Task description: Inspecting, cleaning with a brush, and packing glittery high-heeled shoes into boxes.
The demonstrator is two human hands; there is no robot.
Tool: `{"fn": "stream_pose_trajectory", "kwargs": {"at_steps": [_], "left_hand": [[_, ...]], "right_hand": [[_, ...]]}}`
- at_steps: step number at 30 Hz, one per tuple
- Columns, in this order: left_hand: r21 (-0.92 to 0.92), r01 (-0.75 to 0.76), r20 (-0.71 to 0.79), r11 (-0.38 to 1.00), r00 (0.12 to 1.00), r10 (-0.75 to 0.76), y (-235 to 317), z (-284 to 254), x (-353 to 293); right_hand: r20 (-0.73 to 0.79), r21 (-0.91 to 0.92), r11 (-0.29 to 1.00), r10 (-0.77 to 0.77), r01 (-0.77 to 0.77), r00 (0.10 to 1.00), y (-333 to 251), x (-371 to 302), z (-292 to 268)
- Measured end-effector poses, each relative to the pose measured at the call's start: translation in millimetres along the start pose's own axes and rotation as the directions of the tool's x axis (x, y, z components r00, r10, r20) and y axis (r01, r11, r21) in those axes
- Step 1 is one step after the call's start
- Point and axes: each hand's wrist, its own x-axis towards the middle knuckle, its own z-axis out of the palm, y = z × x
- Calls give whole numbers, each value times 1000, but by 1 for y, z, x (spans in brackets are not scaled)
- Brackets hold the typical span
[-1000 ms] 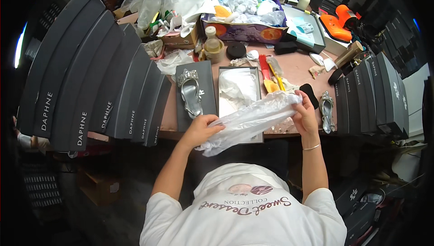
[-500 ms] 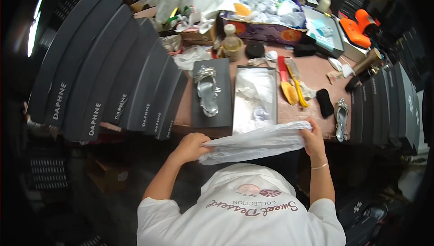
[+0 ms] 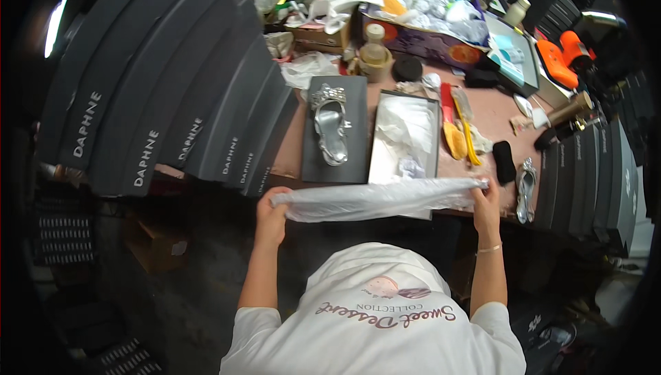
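A thin, whitish translucent plastic bag (image 3: 375, 199) is stretched level between my hands at the table's near edge. My left hand (image 3: 272, 211) pinches its left end, and my right hand (image 3: 485, 196) grips the right end. Just beyond the bag stands an open dark shoebox (image 3: 438, 127) lined with white tissue paper (image 3: 396, 151). To its left, a silver sandal (image 3: 331, 127) with a jewelled bow lies on a dark box lid (image 3: 315, 161). The matching silver sandal (image 3: 526, 192) rests at the table's right, beyond my right hand.
Dark shoeboxes are stacked at the left (image 3: 162, 86) and right (image 3: 585, 175). On the pink tabletop (image 3: 482, 123) lie a red-handled brush (image 3: 447, 103), a yellow-handled brush (image 3: 468, 134) and a black pad (image 3: 504, 161). Farther back are bottles (image 3: 375, 55) and a purple carton (image 3: 420, 41) of crumpled plastic.
My left hand has moved left and away from my body, pulling the bag longer and tauter. My right hand has shifted slightly to the right. The whole view has turned a little.
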Motion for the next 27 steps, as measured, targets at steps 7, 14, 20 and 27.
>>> {"fn": "stream_pose_trajectory", "kwargs": {"at_steps": [7, 14, 20, 27], "left_hand": [[142, -71, -167, 987, 981, 95, 6, 12, 8], [54, 68, 268, 996, 960, -80, 28, 7, -4], [-168, 78, 182, 983, 982, -47, 29, 14, 13], [-357, 291, 343, 888, 925, -165, 48, 16, 22]], "right_hand": [[281, 384, 853, 257, -354, 925, -3, 8, -13], [290, 455, 839, 178, -299, 940, 4, 8, -23], [289, 563, 815, -41, -135, 957, -3, 8, -37], [290, 82, 985, 125, -155, 949, 10, 31, -66]]}}
